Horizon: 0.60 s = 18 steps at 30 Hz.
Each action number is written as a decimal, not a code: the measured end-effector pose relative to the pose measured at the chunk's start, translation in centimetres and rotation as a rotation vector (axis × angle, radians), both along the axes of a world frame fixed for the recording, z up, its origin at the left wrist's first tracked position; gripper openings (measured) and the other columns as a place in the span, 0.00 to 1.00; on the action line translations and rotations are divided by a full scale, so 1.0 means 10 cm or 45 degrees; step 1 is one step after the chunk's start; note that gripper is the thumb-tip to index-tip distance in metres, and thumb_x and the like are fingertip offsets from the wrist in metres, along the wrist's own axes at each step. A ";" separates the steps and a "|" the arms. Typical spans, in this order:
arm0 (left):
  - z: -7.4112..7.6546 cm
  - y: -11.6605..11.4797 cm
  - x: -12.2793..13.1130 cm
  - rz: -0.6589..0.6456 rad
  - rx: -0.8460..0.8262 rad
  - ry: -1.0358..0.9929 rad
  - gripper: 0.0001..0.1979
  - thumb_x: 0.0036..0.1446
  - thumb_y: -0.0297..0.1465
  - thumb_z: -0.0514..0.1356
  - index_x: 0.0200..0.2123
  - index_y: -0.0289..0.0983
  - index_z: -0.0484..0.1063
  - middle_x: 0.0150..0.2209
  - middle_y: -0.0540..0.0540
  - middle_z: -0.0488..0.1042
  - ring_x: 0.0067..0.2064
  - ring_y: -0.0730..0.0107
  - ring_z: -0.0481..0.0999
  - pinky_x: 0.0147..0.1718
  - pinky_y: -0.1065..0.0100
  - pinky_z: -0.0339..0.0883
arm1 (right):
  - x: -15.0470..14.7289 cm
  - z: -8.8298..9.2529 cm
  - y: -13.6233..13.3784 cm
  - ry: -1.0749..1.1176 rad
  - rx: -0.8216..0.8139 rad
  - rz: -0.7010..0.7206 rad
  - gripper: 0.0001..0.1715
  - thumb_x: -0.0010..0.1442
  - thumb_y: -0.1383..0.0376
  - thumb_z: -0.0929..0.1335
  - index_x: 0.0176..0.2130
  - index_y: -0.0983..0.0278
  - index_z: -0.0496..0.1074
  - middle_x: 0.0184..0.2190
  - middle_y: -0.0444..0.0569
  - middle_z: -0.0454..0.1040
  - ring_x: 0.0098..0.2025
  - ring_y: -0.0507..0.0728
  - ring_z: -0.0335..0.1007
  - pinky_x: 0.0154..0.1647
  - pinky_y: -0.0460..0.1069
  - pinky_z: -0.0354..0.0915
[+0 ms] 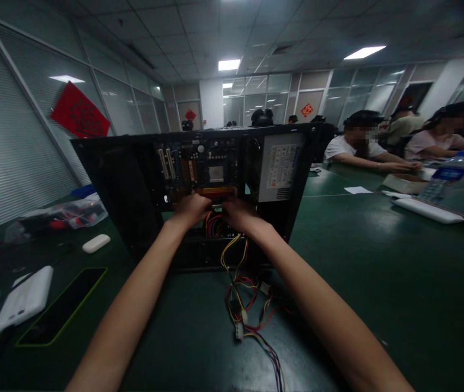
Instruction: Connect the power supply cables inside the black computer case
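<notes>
Open black metal computer case (126,185) stands mid green tabletop (379,261). Our left hand (193,208) and right hand (238,213), fingers curled, meet at the lower edge of its dark motherboard (211,155); what they grip we cannot tell. We judge the board stiff, fragile: hold by edges.

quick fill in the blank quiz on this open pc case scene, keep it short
The left hand and right hand reach into the open black metal computer case, standing on a table topped in dark ____.
The grey metal power supply box sits at the case's ____ side.
The clear plastic water bottle has a ____ cap.
Missing: green; right; blue.
</notes>
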State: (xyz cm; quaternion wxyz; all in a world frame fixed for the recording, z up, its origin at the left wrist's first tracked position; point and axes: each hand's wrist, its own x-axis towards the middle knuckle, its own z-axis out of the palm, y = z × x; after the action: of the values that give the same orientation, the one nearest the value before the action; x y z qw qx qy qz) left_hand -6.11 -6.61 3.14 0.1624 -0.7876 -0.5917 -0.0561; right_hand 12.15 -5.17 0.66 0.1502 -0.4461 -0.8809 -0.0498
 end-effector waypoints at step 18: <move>0.00 0.00 -0.03 0.034 0.062 -0.075 0.10 0.58 0.36 0.63 0.41 0.40 0.82 0.43 0.41 0.82 0.45 0.52 0.81 0.38 0.62 0.70 | 0.00 -0.02 0.03 0.056 -0.018 0.031 0.13 0.64 0.62 0.68 0.47 0.64 0.76 0.51 0.56 0.74 0.51 0.61 0.73 0.46 0.51 0.67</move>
State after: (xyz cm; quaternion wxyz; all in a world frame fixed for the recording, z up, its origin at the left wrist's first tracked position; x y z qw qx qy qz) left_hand -6.44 -6.62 3.11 0.1647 -0.7734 -0.6053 -0.0914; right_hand 12.12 -4.89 0.51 0.1672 -0.4372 -0.8831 -0.0319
